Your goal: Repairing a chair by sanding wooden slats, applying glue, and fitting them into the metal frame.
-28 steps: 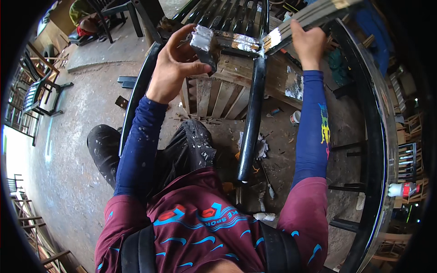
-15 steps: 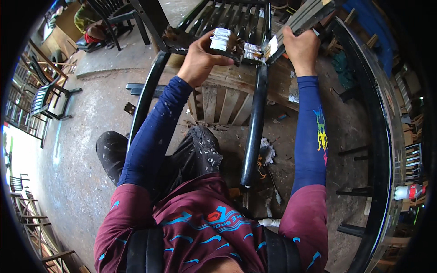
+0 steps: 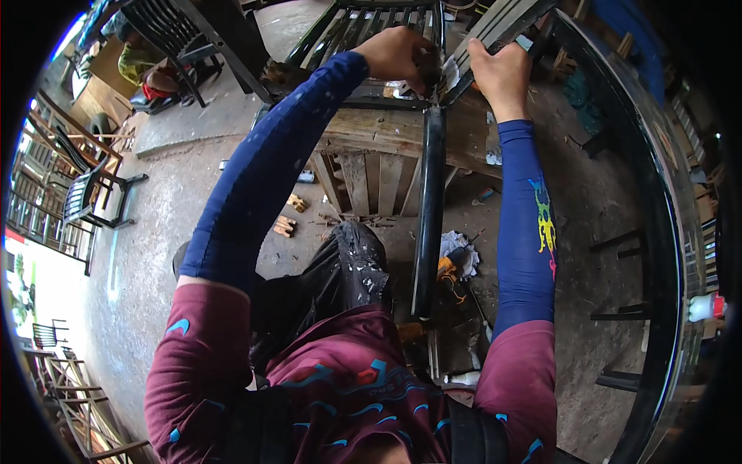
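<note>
A black wooden chair [image 3: 430, 209] with a slatted seat [image 3: 363, 31] lies tipped on a low wooden bench [image 3: 371, 127], one leg pointing toward me. My left hand [image 3: 398, 58] is at the corner where that leg meets the seat frame, its fingers curled round a dark thing mostly hidden by them. Whitish smears show on the frame below these fingers. To the right, my right hand [image 3: 501, 73] is closed on the edge of the chair's slatted panel [image 3: 506, 23], thumb on top. A pale streak [image 3: 456, 73] lies on the panel between my hands.
On the floor below lie a yellow-and-black power tool [image 3: 448, 267], a crumpled white cloth [image 3: 466, 249] and small wood pieces [image 3: 286, 224]. A long black frame [image 3: 657, 193] curves along the right, with a bottle [image 3: 705, 307] beyond it. Another person [image 3: 158, 73] sits far left near black chairs [image 3: 97, 185].
My left hand has moved right and away from me to the leg joint; the white-coated block it held no longer shows. My right hand stays near the panel. The view has shifted slightly.
</note>
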Motion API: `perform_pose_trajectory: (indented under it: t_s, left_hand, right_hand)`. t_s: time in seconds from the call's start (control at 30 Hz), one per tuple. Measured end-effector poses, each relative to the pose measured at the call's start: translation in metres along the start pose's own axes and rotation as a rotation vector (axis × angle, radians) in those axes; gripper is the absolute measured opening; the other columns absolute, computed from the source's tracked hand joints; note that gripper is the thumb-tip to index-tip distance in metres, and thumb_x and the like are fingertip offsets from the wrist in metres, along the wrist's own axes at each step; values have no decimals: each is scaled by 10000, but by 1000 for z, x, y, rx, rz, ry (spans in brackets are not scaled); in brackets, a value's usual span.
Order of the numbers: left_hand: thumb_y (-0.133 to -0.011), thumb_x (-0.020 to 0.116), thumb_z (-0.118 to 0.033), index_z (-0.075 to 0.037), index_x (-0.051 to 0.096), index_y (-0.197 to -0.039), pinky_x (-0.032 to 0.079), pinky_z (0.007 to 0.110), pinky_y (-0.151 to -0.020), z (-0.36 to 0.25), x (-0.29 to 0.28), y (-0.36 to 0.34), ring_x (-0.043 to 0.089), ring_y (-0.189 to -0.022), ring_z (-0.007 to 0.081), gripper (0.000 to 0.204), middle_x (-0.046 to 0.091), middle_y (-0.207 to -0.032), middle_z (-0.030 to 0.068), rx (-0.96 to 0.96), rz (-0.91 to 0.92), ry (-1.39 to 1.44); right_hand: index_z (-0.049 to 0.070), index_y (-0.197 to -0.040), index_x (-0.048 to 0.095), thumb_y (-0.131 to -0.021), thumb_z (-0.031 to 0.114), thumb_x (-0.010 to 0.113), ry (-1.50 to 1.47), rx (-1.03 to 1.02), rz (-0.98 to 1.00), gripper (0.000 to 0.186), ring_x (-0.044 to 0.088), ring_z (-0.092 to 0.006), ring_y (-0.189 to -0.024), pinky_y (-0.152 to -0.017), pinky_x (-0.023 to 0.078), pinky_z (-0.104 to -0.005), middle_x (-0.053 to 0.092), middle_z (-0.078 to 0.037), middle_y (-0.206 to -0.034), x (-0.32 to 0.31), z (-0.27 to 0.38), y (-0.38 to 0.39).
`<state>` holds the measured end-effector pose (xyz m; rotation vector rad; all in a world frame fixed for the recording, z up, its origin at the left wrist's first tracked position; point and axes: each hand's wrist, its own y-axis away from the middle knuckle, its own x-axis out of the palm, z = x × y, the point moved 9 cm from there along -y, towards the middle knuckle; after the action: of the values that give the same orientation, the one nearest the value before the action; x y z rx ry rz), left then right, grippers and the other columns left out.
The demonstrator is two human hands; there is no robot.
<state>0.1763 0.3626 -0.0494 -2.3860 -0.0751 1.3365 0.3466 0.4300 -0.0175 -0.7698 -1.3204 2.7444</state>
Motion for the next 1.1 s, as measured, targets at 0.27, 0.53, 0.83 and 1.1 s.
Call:
perform_pose_trajectory:
  t_s: [0.27,0.53,0.83,1.1]
  left_hand:
    - [-598,965,-218,-28,673,-1313,596,356,-905,-3,-1,-10,748,-984,260,796,755,-1130,164,-12,-3,-342]
    - [-552,967,-329,-80,717,-1273,590,355,-848,19,11,-21,751,-922,269,802,774,-1016,136,-43,96,-250]
    - [-670,920,-338,-52,697,-1236,582,382,-823,4,-4,-1,741,-920,280,672,766,-1004,148,69,76,-234]
    - [-675,869,-324,-88,688,-1279,576,428,-800,-3,-6,5,731,-921,331,673,760,-1005,172,30,60,-235]
  right_hand:
    - [-73,-684,662,-830,316,729,12,-13,-3,421,713,-254,-608,-650,547,-388,676,-191,-607,-2,12,4]
    - [-97,-696,651,-808,281,727,-63,-53,-36,402,707,-276,-592,-651,544,-398,661,-227,-617,-4,12,6]
    - [-122,-632,598,-790,313,737,-54,-61,-26,484,648,-205,-546,-615,540,-392,611,-217,-542,-5,7,1]
    - [-106,-784,684,-787,378,742,79,-7,11,488,744,-252,-728,-723,554,-376,719,-242,-738,-3,3,-1]
